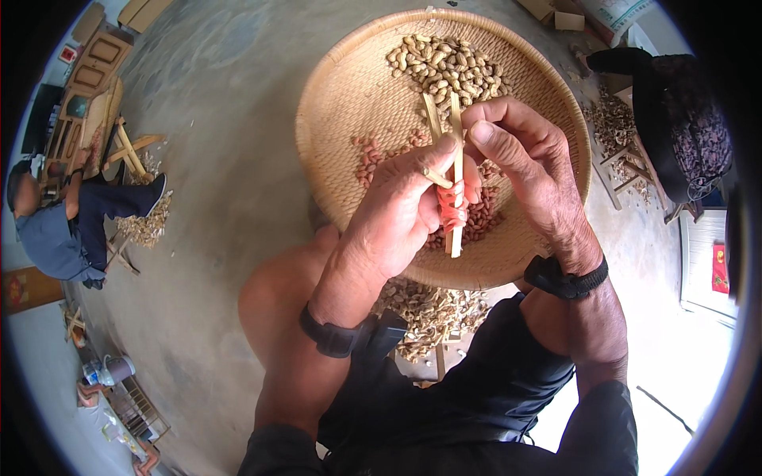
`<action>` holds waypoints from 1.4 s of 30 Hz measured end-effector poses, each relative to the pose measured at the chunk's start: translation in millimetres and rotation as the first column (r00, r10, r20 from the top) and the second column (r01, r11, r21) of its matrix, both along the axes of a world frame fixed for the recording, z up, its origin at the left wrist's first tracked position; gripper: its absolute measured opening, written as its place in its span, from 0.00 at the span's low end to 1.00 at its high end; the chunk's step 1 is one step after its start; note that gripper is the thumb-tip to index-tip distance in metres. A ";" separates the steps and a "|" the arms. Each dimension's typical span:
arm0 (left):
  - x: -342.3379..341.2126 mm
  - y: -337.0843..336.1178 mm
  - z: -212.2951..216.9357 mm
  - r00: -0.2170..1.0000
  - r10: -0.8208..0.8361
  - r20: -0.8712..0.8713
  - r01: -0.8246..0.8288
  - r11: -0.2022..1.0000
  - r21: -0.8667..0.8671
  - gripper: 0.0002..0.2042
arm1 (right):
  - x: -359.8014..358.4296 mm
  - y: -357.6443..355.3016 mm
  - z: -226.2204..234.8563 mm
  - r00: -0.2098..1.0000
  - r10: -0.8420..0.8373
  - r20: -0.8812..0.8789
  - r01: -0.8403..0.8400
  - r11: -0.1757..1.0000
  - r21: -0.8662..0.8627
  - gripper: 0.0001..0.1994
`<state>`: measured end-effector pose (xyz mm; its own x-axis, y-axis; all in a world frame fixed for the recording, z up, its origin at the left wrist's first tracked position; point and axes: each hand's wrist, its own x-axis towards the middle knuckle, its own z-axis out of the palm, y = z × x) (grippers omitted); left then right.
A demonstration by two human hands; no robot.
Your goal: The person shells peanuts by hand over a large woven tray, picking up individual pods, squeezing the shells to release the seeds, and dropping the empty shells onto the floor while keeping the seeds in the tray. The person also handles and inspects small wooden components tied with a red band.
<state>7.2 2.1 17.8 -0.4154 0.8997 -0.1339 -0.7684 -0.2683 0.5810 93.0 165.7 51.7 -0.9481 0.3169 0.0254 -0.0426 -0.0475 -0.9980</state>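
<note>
"While the left hand (pixel 393 198) is closing round the pale wooden sticks (pixel 458 168) with their red binding (pixel 452 213), what is the right hand (pixel 528 155) doing?"

"It's bending thumb and forefinger almost together beside the upper part of the sticks. Whether they're pinching anything, I can't tell."

"And where are the sticks sitting?"

"They're standing out between the two hands, over the round woven tray (pixel 333 119)."

"How far is the work getting?"

"Partway, I'd judge. Bare reddish kernels (pixel 480 220) are lying across the middle and near part of the tray, and broken shells (pixel 436 309) are lying heaped below it."

"So what's remaining?"

"A sizeable pile of peanuts (pixel 448 67) is waiting, whole in their shells, at the far side."
</note>
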 end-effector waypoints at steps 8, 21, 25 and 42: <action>5.5 -2.6 3.8 0.981 -0.033 -0.192 0.013 0.994 -0.105 0.22 | -0.9 -3.7 9.4 0.998 0.015 0.064 -0.016 1.000 0.015 0.09; 5.6 -3.7 5.1 0.974 -0.155 -0.165 0.130 0.980 -0.151 0.23 | 3.8 0.4 5.8 0.999 0.000 0.037 -0.002 0.998 0.067 0.09; 5.9 -1.7 -2.9 0.981 -0.145 -0.133 0.133 0.987 -0.094 0.22 | -0.4 0.2 1.3 1.000 -0.018 0.020 0.017 0.999 0.051 0.09; 20.2 5.7 3.9 0.958 0.044 -0.284 -0.103 0.976 -0.194 0.28 | -8.2 20.9 -12.3 0.942 -0.318 -0.109 0.311 0.947 -0.074 0.08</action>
